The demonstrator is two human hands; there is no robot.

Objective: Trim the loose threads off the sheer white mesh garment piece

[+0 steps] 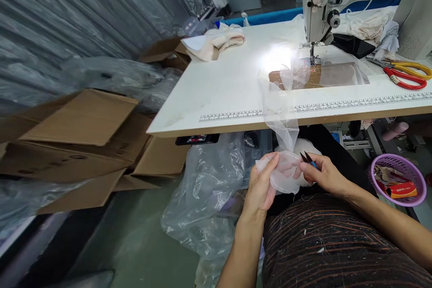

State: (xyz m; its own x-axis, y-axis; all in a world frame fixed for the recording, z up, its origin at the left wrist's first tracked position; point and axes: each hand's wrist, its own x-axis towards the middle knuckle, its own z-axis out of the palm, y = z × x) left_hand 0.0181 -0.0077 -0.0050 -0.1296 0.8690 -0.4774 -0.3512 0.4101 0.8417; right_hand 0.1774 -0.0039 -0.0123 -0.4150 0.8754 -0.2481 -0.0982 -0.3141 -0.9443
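Note:
Sheer white fabric (284,174) is spread over my lap, gripped at its left edge by my left hand (262,184). A strip of it runs up over the table edge toward the needle area of the sewing machine (313,18). Small thread snips (311,161) with dark blades and a blue part are in my right hand (322,173), at the right edge of the fabric. The blades point up and to the left.
The white table (219,85) has a ruler strip along its front edge. Red-handled and yellow-handled scissors (405,74) lie at its right. Bundled cloth (219,41) sits at the back left. Cardboard boxes (81,117) stand left, a purple basket (398,162) right.

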